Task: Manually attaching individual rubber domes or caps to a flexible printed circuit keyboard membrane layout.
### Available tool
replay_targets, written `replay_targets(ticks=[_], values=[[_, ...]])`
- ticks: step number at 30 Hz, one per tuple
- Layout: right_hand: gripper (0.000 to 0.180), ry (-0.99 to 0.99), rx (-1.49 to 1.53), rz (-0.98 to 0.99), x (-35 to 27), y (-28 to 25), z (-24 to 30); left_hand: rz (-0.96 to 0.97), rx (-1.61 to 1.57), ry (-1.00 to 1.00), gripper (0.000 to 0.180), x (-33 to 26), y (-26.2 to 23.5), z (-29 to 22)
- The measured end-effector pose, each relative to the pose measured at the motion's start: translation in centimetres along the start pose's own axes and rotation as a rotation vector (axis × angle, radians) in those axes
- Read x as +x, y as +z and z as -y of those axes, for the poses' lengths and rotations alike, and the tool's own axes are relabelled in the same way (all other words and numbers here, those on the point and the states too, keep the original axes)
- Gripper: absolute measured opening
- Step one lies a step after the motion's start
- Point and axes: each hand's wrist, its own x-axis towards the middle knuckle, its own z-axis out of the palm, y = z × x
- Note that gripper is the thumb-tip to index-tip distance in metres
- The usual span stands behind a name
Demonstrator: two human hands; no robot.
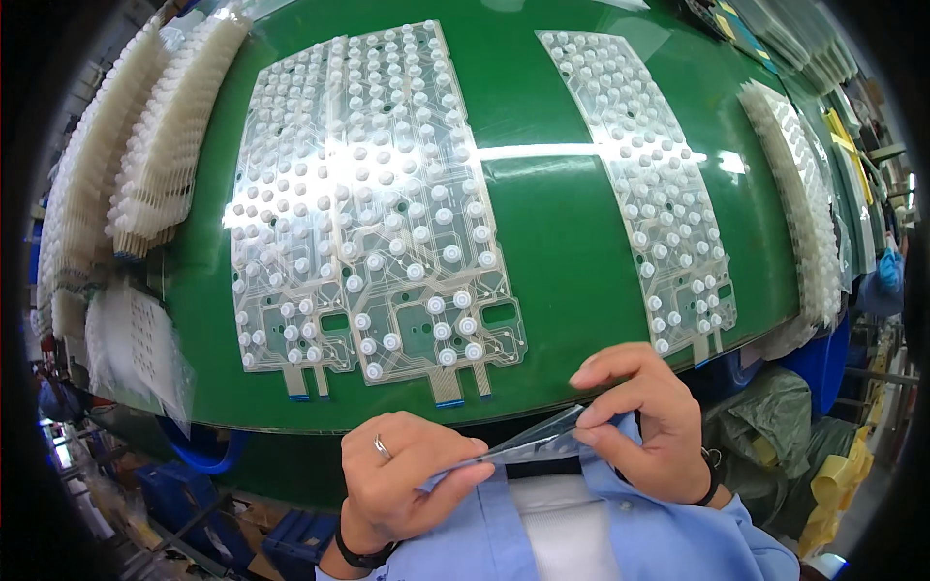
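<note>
My left hand (412,474), with a ring on one finger, pinches one end of a clear plastic sheet (542,438) in front of my body. At the sheet's other end, my right hand (651,418) grips the edge between thumb and fingers, its index finger raised. The sheet is seen nearly edge-on and its surface is mostly hidden. Just beyond my hands, clear keyboard membranes with white rubber domes lie on the green table (552,334): a left one (281,242), a middle one (417,213) touching it, and a right one (659,184) apart.
Stacks of domed membranes stand at the left (160,145) and right (799,194) table sides. A clear bag with a dotted sheet (140,339) lies at the near left corner. Below the table are a blue bin (208,450) and greenish plastic bags (765,426).
</note>
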Motion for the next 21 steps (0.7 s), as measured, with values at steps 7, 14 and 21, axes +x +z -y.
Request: replay_targets(ticks=[7, 14, 21], values=[[0.016, 0.047, 0.309, -0.151, 0.0, -0.5, -1.4, -0.026, 0.131, -0.043, 0.016, 0.4, -1.1, 0.8], [0.009, 0.344, 0.409, -0.198, 0.2, -3.0, -2.3, 0.257, 0.274, 0.080, 0.015, 1.3, 1.7, 0.8], [0.005, 0.288, 0.161, -0.176, 2.2, -2.0, -0.5, 0.305, 0.255, 0.138, 0.017, 2.1, 1.3, -0.2]])
